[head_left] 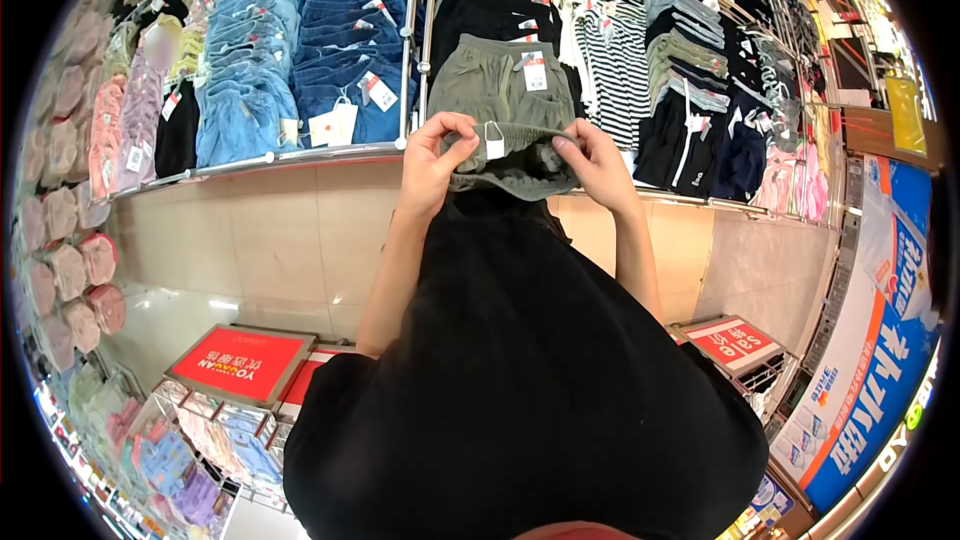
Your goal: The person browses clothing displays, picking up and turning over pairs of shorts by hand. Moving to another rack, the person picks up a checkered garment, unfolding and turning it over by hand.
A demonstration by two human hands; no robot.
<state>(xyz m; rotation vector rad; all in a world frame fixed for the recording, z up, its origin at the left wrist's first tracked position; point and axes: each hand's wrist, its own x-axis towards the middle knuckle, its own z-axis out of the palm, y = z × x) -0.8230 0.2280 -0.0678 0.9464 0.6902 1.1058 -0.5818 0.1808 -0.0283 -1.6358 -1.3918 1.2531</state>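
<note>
Between my two hands an olive-green pair of pants [535, 183] is held up by its elastic waistband, which gapes so the inside shows. My left hand [436, 162] pinches one end of the waistband, thumb on top. The other end is gripped by my right hand [597, 164] between thumb and fingers. A small white label [494, 146] shows at the waistband near my left hand. Just beyond lies another olive pair of pants [490, 70] with a white price tag [534, 71]. The lower part of the held pants is hidden from view.
Rows of blue jeans [345, 50] lie on the display rack to the left, with striped garments [612, 60] and dark folded pants [680, 145] to the right. A metal rail [300, 153] edges the rack. Red signs [240, 362] stand behind me, and a blue-and-white banner [870, 370] is at right.
</note>
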